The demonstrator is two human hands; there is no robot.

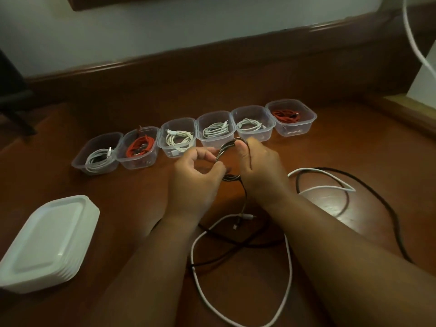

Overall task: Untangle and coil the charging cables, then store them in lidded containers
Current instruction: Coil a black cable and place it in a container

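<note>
2 hands [226,166] grip blk coil [227,159], mid-table

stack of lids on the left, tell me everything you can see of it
The stack of lids is white, matte, plastic-looking: rounded rectangles with a raised rim and a recessed centre panel. Several are nested; their edges show as layers along the near right side. It rests flat on the brown wooden surface, left of the forearms and nearer than the containers. Neither hand touches it.

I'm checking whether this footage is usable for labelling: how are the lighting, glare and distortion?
Head view: dim and warm-toned, so the dark cable that both hands coil barely stands out; a glare patch on the wooden table; wide-angle bending bows the table's far edge; the containers look slightly soft.
</note>
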